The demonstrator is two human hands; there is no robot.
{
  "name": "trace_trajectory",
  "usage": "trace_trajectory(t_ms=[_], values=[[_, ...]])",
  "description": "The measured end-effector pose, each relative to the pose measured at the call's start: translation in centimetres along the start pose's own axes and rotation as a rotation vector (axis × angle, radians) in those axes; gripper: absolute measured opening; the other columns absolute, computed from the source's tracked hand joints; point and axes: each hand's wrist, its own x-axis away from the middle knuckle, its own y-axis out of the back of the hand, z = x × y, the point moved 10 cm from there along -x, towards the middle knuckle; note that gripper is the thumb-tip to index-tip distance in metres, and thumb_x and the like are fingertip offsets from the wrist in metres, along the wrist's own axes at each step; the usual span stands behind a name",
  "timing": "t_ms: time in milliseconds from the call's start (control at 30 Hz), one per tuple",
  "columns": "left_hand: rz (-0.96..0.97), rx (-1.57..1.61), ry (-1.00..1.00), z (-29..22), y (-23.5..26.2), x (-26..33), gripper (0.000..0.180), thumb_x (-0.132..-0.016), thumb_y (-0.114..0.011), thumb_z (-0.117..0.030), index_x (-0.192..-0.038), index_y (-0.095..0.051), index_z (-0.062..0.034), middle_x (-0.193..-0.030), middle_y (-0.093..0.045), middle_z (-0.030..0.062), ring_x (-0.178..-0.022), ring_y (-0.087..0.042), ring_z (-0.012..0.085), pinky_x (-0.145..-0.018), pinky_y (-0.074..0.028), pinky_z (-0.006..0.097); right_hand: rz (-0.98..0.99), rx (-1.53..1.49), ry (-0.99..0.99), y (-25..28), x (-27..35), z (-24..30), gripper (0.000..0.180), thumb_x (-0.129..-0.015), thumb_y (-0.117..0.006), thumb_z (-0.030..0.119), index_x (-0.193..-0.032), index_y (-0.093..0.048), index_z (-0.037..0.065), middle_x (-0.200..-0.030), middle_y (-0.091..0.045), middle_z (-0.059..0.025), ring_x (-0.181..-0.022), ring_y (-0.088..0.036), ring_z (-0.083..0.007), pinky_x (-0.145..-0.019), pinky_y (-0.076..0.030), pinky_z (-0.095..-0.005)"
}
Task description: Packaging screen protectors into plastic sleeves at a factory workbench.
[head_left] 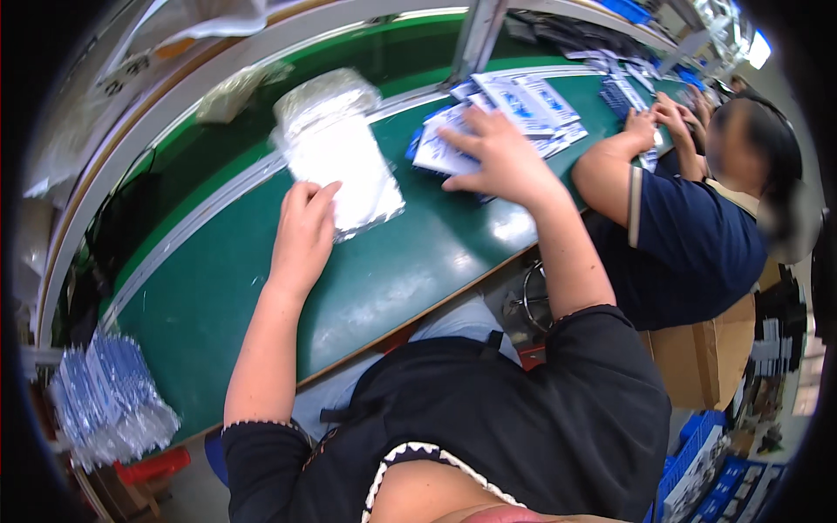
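Observation:
My left hand (305,228) is at the left edge of a stack of clear plastic bags (353,170), which looks white under the light. Its fingers are bent together on the edge of a bag there. Over a loose pile of flat white-and-blue printed packets (527,105), my right hand (501,161) is spread with its fingers apart. Nothing shows in its grasp, and whether the fingertips touch the packets I cannot tell.
The green worktable (418,253) curves across the view. Bundled blue packets in clear plastic (113,397) stand at the near left end. A co-worker (689,218) sits on the right, hands at more packets. A metal post (478,39) rises behind the pile.

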Motion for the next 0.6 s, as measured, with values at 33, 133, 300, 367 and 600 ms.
trace_trajectory(t_ms=[33, 133, 300, 367, 600], values=[[-0.025, 0.002, 0.008, 0.2, 0.2, 0.1, 0.017, -0.086, -0.056, 0.001, -0.102, -0.063, 0.001, -0.091, -0.053, 0.0135, -0.085, -0.055, 0.0304, -0.079, -0.045, 0.038, 0.059, -0.066, 0.002, -0.2, -0.3, 0.5, 0.062, -0.068, -0.078, 0.036, -0.125, -0.062, 0.017, -0.121, -0.055, -0.0185, -0.118, -0.047, -0.0361, -0.106, -0.032, -0.0433], [-0.066, 0.03, 0.031, 0.5, 0.4, 0.0, 0.015, -0.087, -0.056, 0.001, -0.101, -0.062, 0.0025, -0.092, -0.053, 0.0134, -0.085, -0.055, 0.0298, -0.078, -0.045, 0.037, -0.113, -0.103, 0.016, 2.3, 0.1, 1.7, 0.058, -0.067, -0.08, 0.032, -0.12, -0.065, 0.015, -0.104, -0.059, -0.0148, -0.098, -0.055, -0.0312, -0.094, -0.041, -0.0395], [-0.102, 0.174, 0.134, 1.2, 1.0, -0.4, 0.009, -0.086, -0.061, -0.001, -0.093, -0.064, 0.0027, -0.087, -0.056, 0.0122, -0.076, -0.057, 0.025, -0.07, -0.047, 0.032, -0.306, -1.17, -0.415, 0.4, 0.8, 1.1, 0.064, -0.081, -0.07, 0.041, -0.131, -0.05, 0.007, -0.097, -0.056, -0.0113, -0.078, -0.061, -0.019, -0.065, -0.051, -0.0298], [-0.136, 0.236, 0.187, 2.7, 1.0, 0.1, 0.008, -0.083, -0.066, -0.005, -0.087, -0.067, 0.0021, -0.085, -0.058, 0.01, -0.073, -0.058, 0.0199, -0.066, -0.046, 0.029, 0.031, -1.823, -0.623, -5.2, -0.2, 3.9, 0.064, -0.091, -0.051, 0.053, -0.129, -0.043, 0.001, -0.087, -0.059, -0.0136, -0.058, -0.06, -0.0179, -0.041, -0.048, -0.0272], [-0.147, 0.385, 0.386, 5.2, 0.1, 0.2, 0.011, -0.081, -0.068, -0.004, -0.091, -0.071, -0.0013, -0.084, -0.057, 0.0054, -0.074, -0.056, 0.0137, -0.066, -0.045, 0.026, 0.44, -2.285, -0.455, -9.2, 0.6, 9.6, 0.062, -0.089, -0.062, 0.012, -0.14, -0.032, -0.01, -0.115, -0.061, -0.0167, -0.091, -0.066, -0.0167, -0.078, -0.055, -0.0281]])
